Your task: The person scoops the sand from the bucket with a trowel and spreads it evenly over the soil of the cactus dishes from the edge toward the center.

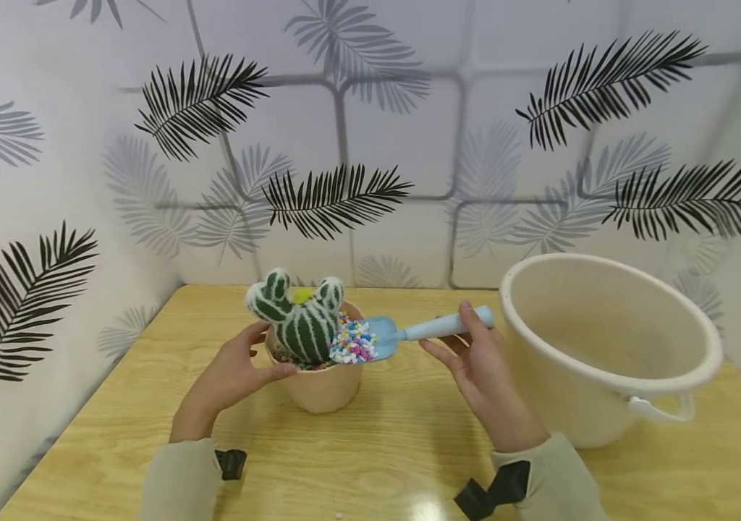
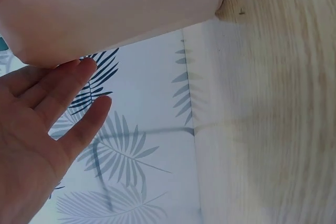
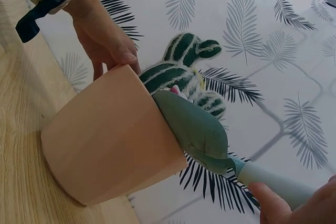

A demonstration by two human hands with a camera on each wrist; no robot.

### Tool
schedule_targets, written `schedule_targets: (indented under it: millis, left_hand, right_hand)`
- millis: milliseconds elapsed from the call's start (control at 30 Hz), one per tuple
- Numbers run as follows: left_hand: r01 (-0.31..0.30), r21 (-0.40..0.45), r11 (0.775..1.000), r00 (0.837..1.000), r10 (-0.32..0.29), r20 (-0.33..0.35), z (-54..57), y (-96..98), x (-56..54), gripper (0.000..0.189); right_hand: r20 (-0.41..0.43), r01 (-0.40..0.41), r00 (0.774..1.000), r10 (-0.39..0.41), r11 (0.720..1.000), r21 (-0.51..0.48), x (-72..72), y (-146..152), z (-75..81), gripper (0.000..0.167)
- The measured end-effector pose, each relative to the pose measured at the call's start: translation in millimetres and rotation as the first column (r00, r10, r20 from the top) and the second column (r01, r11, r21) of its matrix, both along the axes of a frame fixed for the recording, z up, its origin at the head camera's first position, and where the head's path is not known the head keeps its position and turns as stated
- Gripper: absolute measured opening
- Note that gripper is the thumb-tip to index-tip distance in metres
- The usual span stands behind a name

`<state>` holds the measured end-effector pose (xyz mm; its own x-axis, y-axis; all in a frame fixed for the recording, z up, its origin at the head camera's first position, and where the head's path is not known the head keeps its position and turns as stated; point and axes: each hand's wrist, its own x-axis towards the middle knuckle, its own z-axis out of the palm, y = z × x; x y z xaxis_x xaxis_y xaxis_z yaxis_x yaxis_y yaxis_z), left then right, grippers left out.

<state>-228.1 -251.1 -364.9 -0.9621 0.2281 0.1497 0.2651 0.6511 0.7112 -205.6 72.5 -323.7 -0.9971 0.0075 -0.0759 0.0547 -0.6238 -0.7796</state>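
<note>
A green-and-white fuzzy cactus (image 1: 305, 331) with a yellow top stands in a peach flower pot (image 1: 323, 394) on the table. At the pot's left rim, my left hand (image 1: 230, 376) holds on with the thumb in front; its fingers (image 2: 63, 90) lie against the pot wall in the left wrist view. My right hand (image 1: 483, 369) grips the pale handle of a small blue trowel (image 1: 385, 337). Colourful pebbles (image 1: 352, 344) fill the blade's tip, which overlaps the pot's right rim beside the cactus. From the right wrist, the blade's underside (image 3: 194, 127) shows tilted over the rim.
A large cream bucket (image 1: 572, 405) with a handle stands on the right, close to my right hand. The wooden table (image 1: 110, 420) meets a leaf-patterned wall (image 1: 396, 239) at the back. A tiny pale bit lies near the table's front.
</note>
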Motion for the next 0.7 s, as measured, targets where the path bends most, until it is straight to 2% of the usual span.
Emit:
schedule_targets:
  millis: [200, 433, 600, 700]
  left_hand:
    - [0.014, -0.016, 1.0, 0.999, -0.014, -0.048, 1.5, 0.9, 0.8, 0.08]
    - [0.045, 0.059, 0.997, 0.999, -0.044, -0.021, -6.2, -0.9, -1.8, 0.093]
    - [0.093, 0.059, 0.994, 0.993, -0.088, -0.085, -9.3, 1.8, -3.5, 0.073]
    - [0.09, 0.039, 0.995, 0.988, -0.084, -0.127, -8.8, 4.3, -5.5, 0.064]
  right_hand:
    - [-0.077, 0.019, 0.997, -0.014, 0.998, 0.062, -1.8, 0, -4.3, 0.009]
    - [-0.133, 0.04, 0.991, -0.023, 0.992, 0.123, -2.8, -4, -6.1, 0.007]
    - [-0.164, 0.054, 0.986, -0.032, 0.99, 0.132, -2.9, -3, -8.3, 0.006]
    - [-0.197, 0.059, 0.98, -0.029, 0.988, 0.145, -3.3, -2, -8.4, 0.007]
